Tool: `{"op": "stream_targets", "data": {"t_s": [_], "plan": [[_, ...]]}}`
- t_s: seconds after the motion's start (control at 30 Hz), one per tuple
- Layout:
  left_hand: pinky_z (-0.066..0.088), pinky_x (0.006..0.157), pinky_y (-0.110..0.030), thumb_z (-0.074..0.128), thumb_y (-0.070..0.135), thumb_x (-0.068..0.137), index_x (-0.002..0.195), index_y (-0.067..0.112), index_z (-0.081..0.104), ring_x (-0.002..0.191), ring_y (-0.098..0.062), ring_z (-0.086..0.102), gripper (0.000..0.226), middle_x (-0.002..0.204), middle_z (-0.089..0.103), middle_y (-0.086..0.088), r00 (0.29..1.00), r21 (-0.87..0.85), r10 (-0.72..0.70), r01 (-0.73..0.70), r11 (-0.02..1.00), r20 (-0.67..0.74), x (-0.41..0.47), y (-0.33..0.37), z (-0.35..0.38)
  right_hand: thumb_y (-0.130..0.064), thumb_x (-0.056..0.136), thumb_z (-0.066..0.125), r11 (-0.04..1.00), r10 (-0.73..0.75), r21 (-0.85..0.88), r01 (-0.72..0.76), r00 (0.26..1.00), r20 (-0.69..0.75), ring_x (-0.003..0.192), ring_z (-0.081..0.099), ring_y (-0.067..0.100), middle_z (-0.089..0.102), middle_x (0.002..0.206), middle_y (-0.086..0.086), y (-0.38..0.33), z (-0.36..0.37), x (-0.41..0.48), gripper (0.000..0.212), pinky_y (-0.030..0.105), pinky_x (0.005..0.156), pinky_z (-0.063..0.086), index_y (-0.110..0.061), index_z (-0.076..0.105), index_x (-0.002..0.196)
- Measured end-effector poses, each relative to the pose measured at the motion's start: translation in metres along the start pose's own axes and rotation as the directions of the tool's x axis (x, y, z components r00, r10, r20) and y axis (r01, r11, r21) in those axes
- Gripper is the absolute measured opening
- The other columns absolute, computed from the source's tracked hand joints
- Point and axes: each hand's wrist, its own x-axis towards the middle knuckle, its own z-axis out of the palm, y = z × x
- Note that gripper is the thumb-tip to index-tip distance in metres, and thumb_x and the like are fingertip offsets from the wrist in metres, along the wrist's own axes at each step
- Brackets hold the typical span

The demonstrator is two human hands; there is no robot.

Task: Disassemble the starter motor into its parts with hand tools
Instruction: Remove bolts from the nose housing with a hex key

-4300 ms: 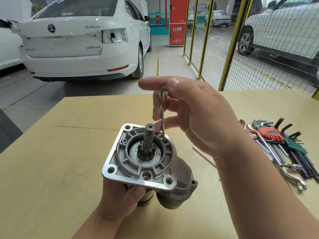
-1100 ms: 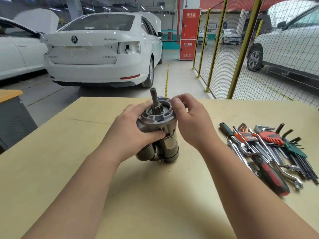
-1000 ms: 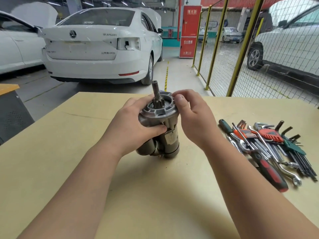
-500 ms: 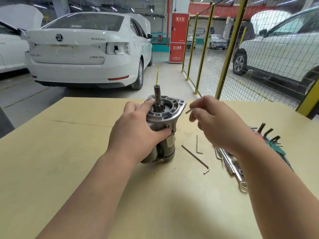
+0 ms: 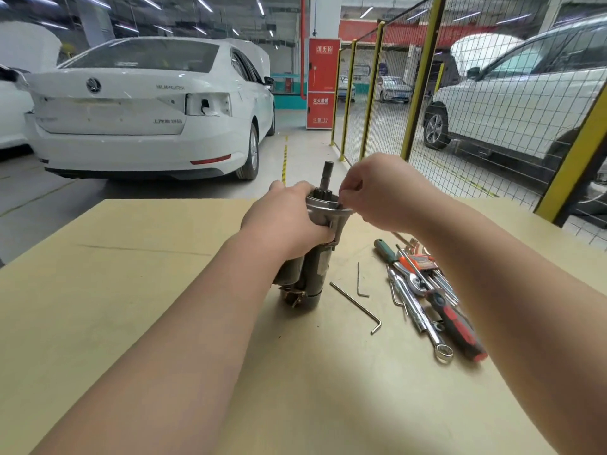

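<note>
Head view: we see the motor [image 5: 317, 257] standing upright on the table [image 5: 131, 290], long axis vertical, shaft [image 5: 327, 175] pointing up. Our left hand [image 5: 285, 221] grips its housing from the left. Our right hand [image 5: 377, 195] is nearest the flange [image 5: 325, 210], fingers curled at its right rim; we cannot tell whether they pinch anything. Hex keys [image 5: 356, 303] and tools [image 5: 423, 290] lie to the right, under that arm.

we see a brightly, evenly lit workshop, ceiling strip lights [image 5: 149, 2] streaked by motion blur, soft diffuse shadows across our table [image 5: 98, 290], white car [image 5: 131, 126] slightly smeared, yellow fence posts [image 5: 423, 77] bowed by the wide lens, tools [image 5: 427, 290] a little soft
</note>
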Motion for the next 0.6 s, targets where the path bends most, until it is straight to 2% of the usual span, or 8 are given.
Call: {"op": "stream_targets", "data": {"t_s": [0.1, 0.17, 0.3, 0.37, 0.43, 0.5, 0.6], "plan": [[0.044, 0.064, -0.029, 0.066, 0.055, 0.067, 0.127, 0.041, 0.045, 0.084, -0.017, 0.053, 0.065, 0.106, 0.040, 0.005, 1.000, 0.004, 0.006, -0.006, 1.000, -0.001, 0.002, 0.000, 0.002, -0.013, 0.086, 0.051, 0.999, 0.022, -0.036, -0.019, 0.996, 0.084, 0.052, 0.060, 0.019, 0.067, 0.065, 0.009, -0.001, -0.006, 0.008, 0.021, 0.025, 0.047, 0.051, -0.009, 0.071, 0.084], [0.044, 0.066, -0.029, 0.066, 0.055, 0.067, 0.128, 0.040, 0.044, 0.085, -0.017, 0.053, 0.066, 0.106, 0.040, 0.005, 1.000, 0.006, 0.010, -0.010, 1.000, -0.005, 0.003, -0.001, 0.003, -0.013, 0.084, 0.051, 0.995, 0.031, -0.100, -0.018, 0.991, 0.127, 0.055, 0.058, 0.022, 0.066, 0.068, 0.012, -0.006, -0.008, 0.015, 0.019, 0.028, 0.051, 0.051, -0.005, 0.068, 0.084], [0.043, 0.067, -0.029, 0.067, 0.055, 0.068, 0.130, 0.040, 0.043, 0.084, -0.018, 0.051, 0.068, 0.106, 0.039, 0.004, 1.000, 0.018, -0.001, 0.002, 1.000, -0.014, 0.001, 0.001, 0.004, -0.011, 0.087, 0.049, 0.971, 0.090, -0.237, -0.041, 0.975, 0.201, 0.053, 0.052, 0.020, 0.061, 0.066, 0.008, -0.021, -0.011, 0.021, 0.022, 0.024, 0.044, 0.040, -0.004, 0.061, 0.071], [0.046, 0.069, -0.031, 0.068, 0.055, 0.069, 0.131, 0.039, 0.043, 0.085, -0.020, 0.051, 0.069, 0.107, 0.039, 0.003, 1.000, 0.031, -0.017, 0.018, 0.999, -0.015, 0.000, 0.003, 0.004, -0.010, 0.088, 0.050, 0.975, 0.120, -0.212, -0.069, 0.964, 0.238, 0.051, 0.053, 0.017, 0.061, 0.066, 0.006, -0.025, -0.012, 0.024, 0.020, 0.020, 0.039, 0.040, -0.004, 0.062, 0.073], [0.049, 0.071, -0.033, 0.067, 0.054, 0.069, 0.130, 0.037, 0.044, 0.087, -0.022, 0.054, 0.067, 0.107, 0.040, 0.001, 0.999, 0.049, -0.031, 0.033, 0.998, -0.023, 0.000, 0.005, 0.005, -0.007, 0.090, 0.048, 0.979, 0.153, -0.177, -0.105, 0.946, 0.284, 0.055, 0.058, 0.018, 0.063, 0.072, 0.010, -0.028, -0.013, 0.028, 0.018, 0.019, 0.044, 0.046, 0.000, 0.063, 0.083], [0.049, 0.068, -0.033, 0.066, 0.053, 0.070, 0.127, 0.035, 0.045, 0.086, -0.023, 0.054, 0.064, 0.107, 0.040, 0.000, 0.998, 0.062, -0.052, 0.054, 0.997, -0.035, -0.001, 0.007, 0.006, -0.003, 0.091, 0.043, 0.977, 0.185, -0.167, -0.136, 0.924, 0.334, 0.064, 0.060, 0.020, 0.064, 0.083, 0.014, -0.032, -0.010, 0.033, 0.019, 0.022, 0.057, 0.050, 0.003, 0.062, 0.092], [0.039, 0.056, -0.028, 0.066, 0.052, 0.070, 0.122, 0.033, 0.046, 0.082, -0.023, 0.053, 0.059, 0.105, 0.040, 0.000, 0.996, 0.064, -0.074, 0.077, 0.995, -0.048, -0.002, 0.007, 0.007, -0.002, 0.092, 0.045, 0.965, 0.198, -0.229, -0.127, 0.926, 0.322, 0.052, 0.054, 0.017, 0.056, 0.066, 0.008, -0.041, -0.007, 0.033, 0.024, 0.022, 0.054, 0.047, -0.002, 0.054, 0.070]]}}
